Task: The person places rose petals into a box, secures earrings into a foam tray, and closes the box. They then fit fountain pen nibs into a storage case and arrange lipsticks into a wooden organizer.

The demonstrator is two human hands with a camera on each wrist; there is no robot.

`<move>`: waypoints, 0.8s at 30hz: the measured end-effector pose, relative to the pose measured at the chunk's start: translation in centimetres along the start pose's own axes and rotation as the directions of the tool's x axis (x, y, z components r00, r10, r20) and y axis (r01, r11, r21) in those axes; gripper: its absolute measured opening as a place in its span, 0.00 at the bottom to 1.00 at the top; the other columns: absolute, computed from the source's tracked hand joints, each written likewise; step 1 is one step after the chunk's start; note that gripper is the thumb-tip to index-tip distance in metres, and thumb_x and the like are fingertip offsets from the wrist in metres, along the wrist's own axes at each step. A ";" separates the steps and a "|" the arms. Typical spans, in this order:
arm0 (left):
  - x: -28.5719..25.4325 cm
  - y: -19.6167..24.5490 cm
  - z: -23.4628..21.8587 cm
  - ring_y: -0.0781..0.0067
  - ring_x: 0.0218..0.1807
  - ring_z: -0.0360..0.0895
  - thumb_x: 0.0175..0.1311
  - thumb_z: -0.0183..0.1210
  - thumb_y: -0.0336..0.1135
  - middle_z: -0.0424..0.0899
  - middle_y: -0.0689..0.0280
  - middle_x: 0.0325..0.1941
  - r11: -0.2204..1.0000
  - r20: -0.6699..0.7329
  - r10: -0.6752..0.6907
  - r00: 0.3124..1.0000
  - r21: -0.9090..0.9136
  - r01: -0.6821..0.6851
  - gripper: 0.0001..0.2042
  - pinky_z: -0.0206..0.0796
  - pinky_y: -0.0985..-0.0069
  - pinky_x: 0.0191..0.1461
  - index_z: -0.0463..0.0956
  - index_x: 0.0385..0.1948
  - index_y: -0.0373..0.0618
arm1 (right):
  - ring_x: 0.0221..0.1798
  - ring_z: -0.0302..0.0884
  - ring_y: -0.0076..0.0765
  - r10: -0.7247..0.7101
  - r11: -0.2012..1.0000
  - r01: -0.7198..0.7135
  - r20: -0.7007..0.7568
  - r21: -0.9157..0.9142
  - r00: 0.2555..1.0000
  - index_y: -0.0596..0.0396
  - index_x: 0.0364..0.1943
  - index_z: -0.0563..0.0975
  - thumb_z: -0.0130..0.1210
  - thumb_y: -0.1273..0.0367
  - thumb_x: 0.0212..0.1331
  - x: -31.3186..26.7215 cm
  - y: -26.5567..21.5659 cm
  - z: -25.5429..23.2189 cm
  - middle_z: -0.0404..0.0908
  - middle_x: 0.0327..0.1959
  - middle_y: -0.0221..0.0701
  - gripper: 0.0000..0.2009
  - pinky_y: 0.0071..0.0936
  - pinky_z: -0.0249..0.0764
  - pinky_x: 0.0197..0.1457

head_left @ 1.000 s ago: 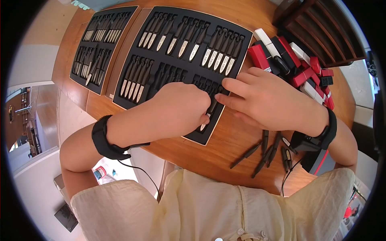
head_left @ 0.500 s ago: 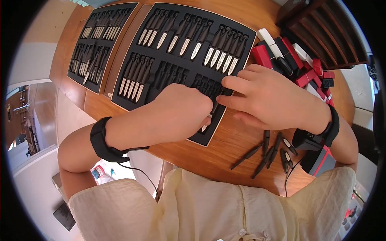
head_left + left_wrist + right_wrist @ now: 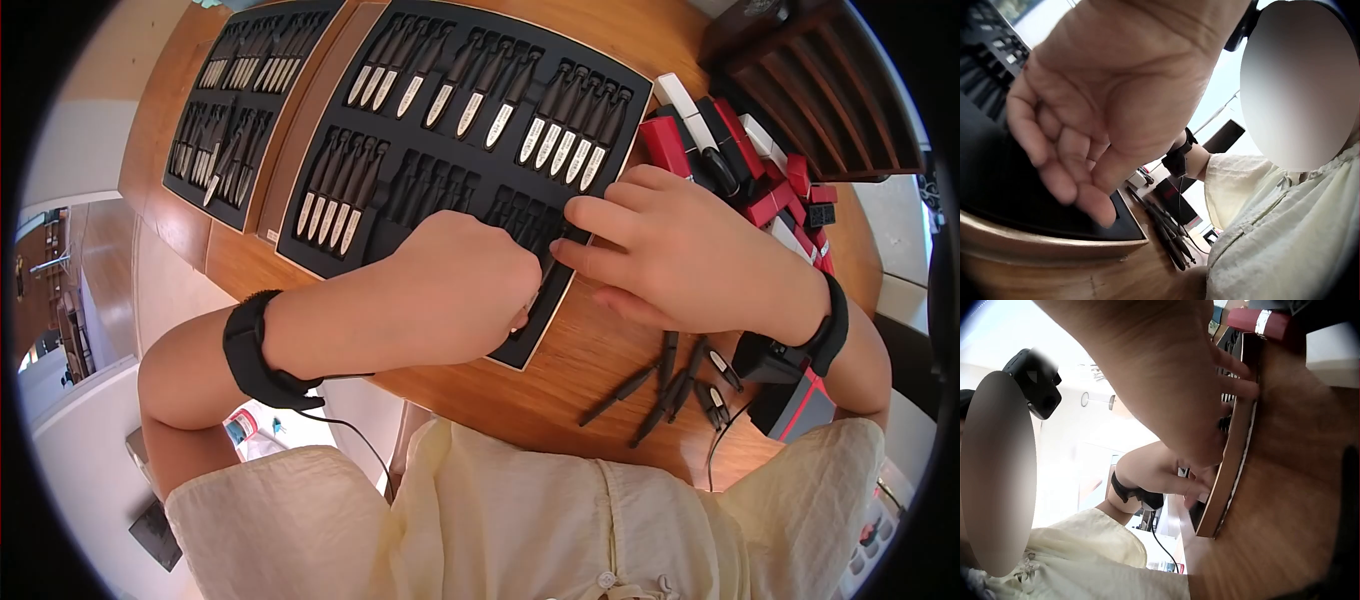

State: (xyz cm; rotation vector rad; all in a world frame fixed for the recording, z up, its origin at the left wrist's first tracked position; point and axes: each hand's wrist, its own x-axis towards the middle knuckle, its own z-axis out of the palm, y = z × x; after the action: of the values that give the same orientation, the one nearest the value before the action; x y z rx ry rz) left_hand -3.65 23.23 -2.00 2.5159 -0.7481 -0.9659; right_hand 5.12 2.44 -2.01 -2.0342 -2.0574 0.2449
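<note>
A second black tray of knives lies at far left on the wooden worktop. Next, the main knife tray holds rows of small knives. The left hand rests on its near right corner, fingers curled over a knife seated there; whether they pinch it cannot be told. The right hand presses extended fingers on the tray edge. Loose knives lie near right; red boxes beyond.
</note>
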 end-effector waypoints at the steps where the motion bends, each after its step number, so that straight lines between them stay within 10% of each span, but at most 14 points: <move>1: 0.1 0.1 0.0 0.55 0.28 0.81 0.59 0.61 0.36 0.82 0.59 0.21 1.000 0.001 -0.001 1.000 -0.003 0.001 0.08 0.73 0.64 0.36 0.82 0.23 0.45 | 0.37 0.74 0.30 -0.001 1.000 0.001 0.010 -0.030 1.000 0.52 0.34 0.80 0.63 0.63 0.50 0.0 -0.1 0.1 0.70 0.35 0.27 0.11 0.29 0.69 0.42; 16: -0.1 0.2 0.5 0.56 0.26 0.82 0.61 0.60 0.38 0.81 0.58 0.19 0.996 -0.061 -0.013 0.998 0.089 0.019 0.09 0.73 0.65 0.34 0.81 0.23 0.45 | 0.36 0.73 0.29 0.008 1.000 -0.009 -0.007 -0.017 1.000 0.52 0.36 0.80 0.63 0.64 0.51 0.0 -0.3 -0.2 0.69 0.35 0.27 0.11 0.28 0.70 0.41; 24: -0.2 0.1 -2.2 0.66 0.24 0.81 0.63 0.57 0.33 0.84 0.65 0.21 0.927 0.189 -0.149 0.971 -0.315 0.203 0.08 0.70 0.70 0.32 0.79 0.25 0.42 | 0.39 0.76 0.35 0.024 0.999 -0.022 -0.037 0.034 0.999 0.54 0.40 0.79 0.60 0.66 0.54 -2.1 0.8 -1.2 0.73 0.39 0.31 0.11 0.33 0.71 0.43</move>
State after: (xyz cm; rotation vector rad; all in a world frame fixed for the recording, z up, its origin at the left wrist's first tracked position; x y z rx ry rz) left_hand -2.30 23.54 -0.27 2.2538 -0.3642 -1.2555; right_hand 6.21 0.26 -1.19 -2.0284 -1.9954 0.2419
